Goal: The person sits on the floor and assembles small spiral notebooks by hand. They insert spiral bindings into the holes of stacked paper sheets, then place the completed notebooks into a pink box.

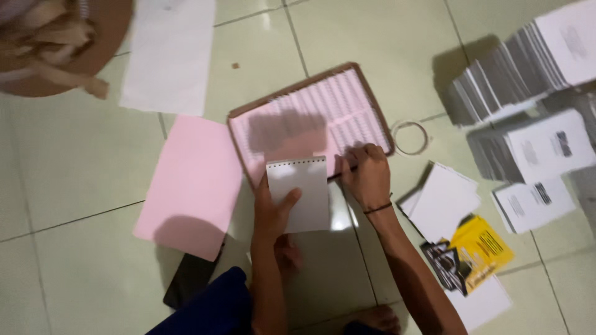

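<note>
Two hands busy: left hand (273,214) grips small notepad (299,193), right hand (367,175) clenched on dark rod (340,174) w/ pink tray (313,121) — pad could slip, punched holes misalign.

This looks like a room in a home used as a small booklet-binding workplace, with everything laid straight on the floor (74,161), which is pale green glazed tile with dark grout lines. Tall stacks of printed white booklets (528,62) fill the upper right of the frame. Loose pink paper (192,186) and white sheets (167,56) lie at centre left and upper left, and a round woven tray (105,37) sits in the top left corner.
</note>
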